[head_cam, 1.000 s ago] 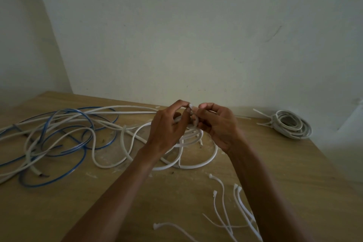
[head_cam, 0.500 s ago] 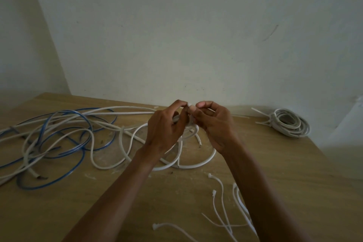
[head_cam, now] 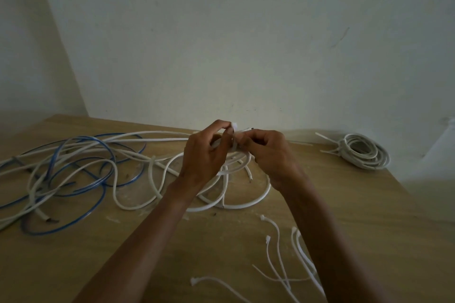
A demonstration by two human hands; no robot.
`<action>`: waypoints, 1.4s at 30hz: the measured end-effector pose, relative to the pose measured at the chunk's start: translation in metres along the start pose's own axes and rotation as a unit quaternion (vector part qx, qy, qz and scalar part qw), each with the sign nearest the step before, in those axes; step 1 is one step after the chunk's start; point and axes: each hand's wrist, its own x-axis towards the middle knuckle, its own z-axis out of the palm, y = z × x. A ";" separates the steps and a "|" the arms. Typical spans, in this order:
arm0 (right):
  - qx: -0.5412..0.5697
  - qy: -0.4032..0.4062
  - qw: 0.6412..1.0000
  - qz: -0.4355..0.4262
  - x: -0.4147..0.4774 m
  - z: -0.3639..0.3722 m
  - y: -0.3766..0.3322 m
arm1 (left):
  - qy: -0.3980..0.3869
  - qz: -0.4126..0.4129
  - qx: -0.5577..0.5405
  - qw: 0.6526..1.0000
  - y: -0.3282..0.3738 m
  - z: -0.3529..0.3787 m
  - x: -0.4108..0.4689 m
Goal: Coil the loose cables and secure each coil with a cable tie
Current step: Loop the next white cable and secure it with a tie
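A white cable coil hangs from both hands above the wooden table, its lower loops resting on the wood. My left hand grips the top of the coil and pinches the head of a white cable tie wrapped around it. My right hand pinches the tie's tail close beside the left fingers. A tangle of loose white and blue cables lies to the left. A finished white coil with ties around it sits at the far right.
Several loose white cable ties lie on the table near its front, right of centre, partly under my right forearm. The wall stands close behind the table. The table's right edge runs just past the finished coil.
Both hands stay together on the coil's top. The tie now shows more plainly between the fingertips, and my right hand has shifted slightly rightwards along its tail.
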 end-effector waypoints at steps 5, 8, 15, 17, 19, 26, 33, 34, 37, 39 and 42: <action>0.010 0.020 1.000 0.003 -0.001 0.004 0.002 | -0.031 0.013 -0.003 0.999 -0.006 -0.005 0.001; -0.045 0.060 0.996 -0.052 -0.003 0.013 0.003 | -0.037 0.003 -0.027 0.999 -0.004 -0.006 0.001; -0.103 0.110 0.984 -0.091 -0.001 0.016 0.006 | -0.051 -0.001 -0.061 0.997 0.000 -0.008 0.004; -0.134 0.160 0.973 -0.099 0.000 0.017 0.009 | -0.055 -0.005 -0.072 0.996 0.002 -0.007 0.003; -0.149 0.173 0.969 -0.096 0.002 0.012 0.006 | -0.068 0.000 -0.072 0.995 0.005 -0.007 0.003; -0.005 0.084 0.996 -0.034 0.006 -0.011 0.002 | -0.125 0.003 -0.075 0.989 0.008 -0.002 -0.001; -0.013 0.142 0.989 -0.032 0.012 -0.017 0.014 | -0.173 0.016 -0.034 0.984 0.014 0.004 -0.006; -0.029 0.153 0.987 -0.051 0.011 -0.017 0.015 | -0.173 0.009 -0.029 0.984 0.017 0.006 -0.006; -0.060 0.152 0.981 -0.107 0.010 -0.011 0.015 | -0.166 0.000 -0.016 0.986 0.022 0.006 -0.005; -0.067 0.152 0.979 -0.123 0.012 -0.010 0.016 | -0.172 0.005 -0.016 0.985 0.021 0.004 -0.007; -0.050 0.153 0.982 -0.103 0.013 -0.010 0.023 | -0.183 0.001 -0.023 0.983 0.019 0.005 -0.009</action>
